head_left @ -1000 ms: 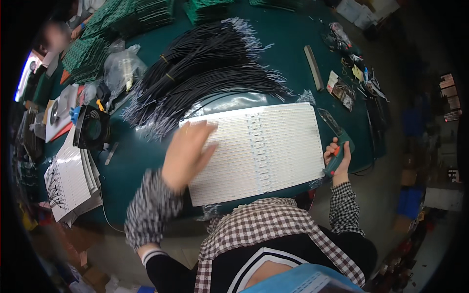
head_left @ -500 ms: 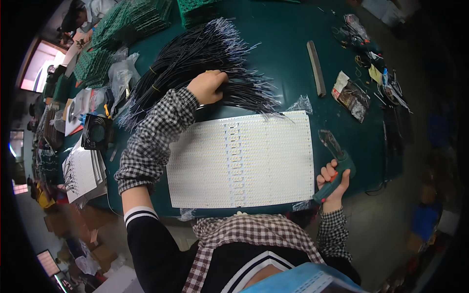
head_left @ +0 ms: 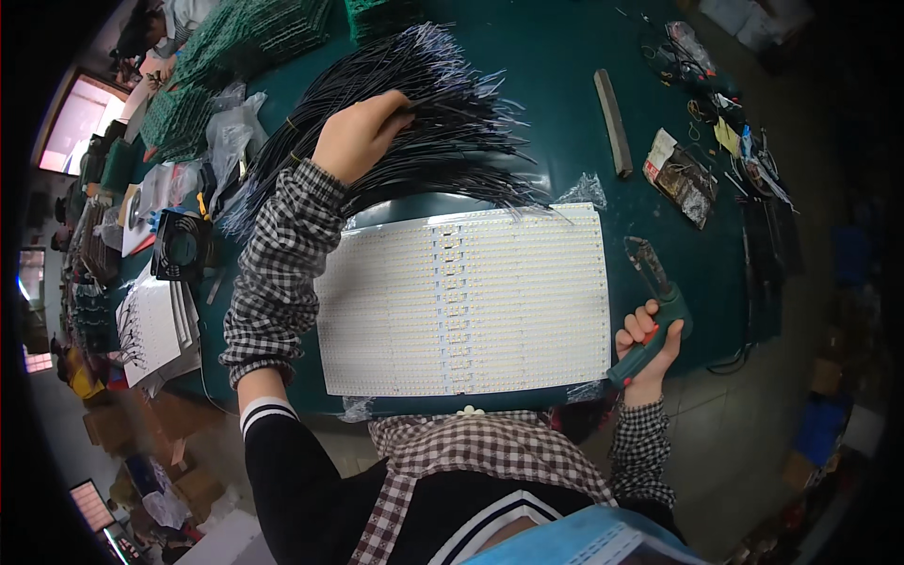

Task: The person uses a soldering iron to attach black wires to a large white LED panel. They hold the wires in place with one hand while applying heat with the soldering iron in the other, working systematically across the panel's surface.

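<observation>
A large fanned bundle of thin black wires [head_left: 330,87] with pale tips lies across the far middle of the table. Over it, my left hand [head_left: 356,139] is closed, thumb and fingers pinching black wires at its fingertips. My right hand [head_left: 652,375] grips a green soldering gun [head_left: 674,318] by its handle, and the metal tip points away from me. Between the hands lies a white sheet of LED boards [head_left: 377,315], covered in rows of tiny components with a column of pads down its middle. The gun's tip is just right of this sheet, apart from it.
A grey bar [head_left: 612,122] and a torn packet [head_left: 680,179] lie at the right, near tangled wires and tools. On the left are a black fan [head_left: 181,247], more white boards [head_left: 155,325] and plastic bags [head_left: 237,137]. Stacked green netting [head_left: 254,47] stands far left, near another person.
My left hand has moved left and slightly away from me over the bundle, its fingers now pinching wires. The soldering gun has barely shifted in my right hand.
</observation>
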`<state>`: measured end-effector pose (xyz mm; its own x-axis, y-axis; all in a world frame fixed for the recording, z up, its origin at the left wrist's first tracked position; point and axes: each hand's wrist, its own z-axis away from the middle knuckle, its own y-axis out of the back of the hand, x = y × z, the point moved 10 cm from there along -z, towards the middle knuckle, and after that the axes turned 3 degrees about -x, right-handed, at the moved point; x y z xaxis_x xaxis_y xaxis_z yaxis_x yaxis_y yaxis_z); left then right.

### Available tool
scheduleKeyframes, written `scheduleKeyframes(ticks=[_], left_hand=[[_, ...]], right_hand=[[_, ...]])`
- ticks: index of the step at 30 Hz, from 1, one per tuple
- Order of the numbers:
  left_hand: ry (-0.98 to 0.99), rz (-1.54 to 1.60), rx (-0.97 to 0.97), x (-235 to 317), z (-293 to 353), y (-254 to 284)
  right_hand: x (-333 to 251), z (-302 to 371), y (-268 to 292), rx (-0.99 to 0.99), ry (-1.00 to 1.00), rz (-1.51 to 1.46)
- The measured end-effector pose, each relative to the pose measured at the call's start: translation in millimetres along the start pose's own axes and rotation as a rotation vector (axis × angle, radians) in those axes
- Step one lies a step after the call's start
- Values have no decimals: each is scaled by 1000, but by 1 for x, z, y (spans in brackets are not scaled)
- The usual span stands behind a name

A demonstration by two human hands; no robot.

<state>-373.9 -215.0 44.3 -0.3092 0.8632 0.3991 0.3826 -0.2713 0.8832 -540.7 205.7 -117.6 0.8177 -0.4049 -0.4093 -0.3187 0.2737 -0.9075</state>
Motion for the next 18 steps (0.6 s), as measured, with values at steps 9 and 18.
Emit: scheduleKeyframes(ticks=[9,18], left_hand=[[115,590,-165,-23,-5,-22],[123,872,-83,-40,-17,-42]], right_hand=[[-6,-2,-4,-70,46,-25],[-8,-4,-5,-81,49,-3]])
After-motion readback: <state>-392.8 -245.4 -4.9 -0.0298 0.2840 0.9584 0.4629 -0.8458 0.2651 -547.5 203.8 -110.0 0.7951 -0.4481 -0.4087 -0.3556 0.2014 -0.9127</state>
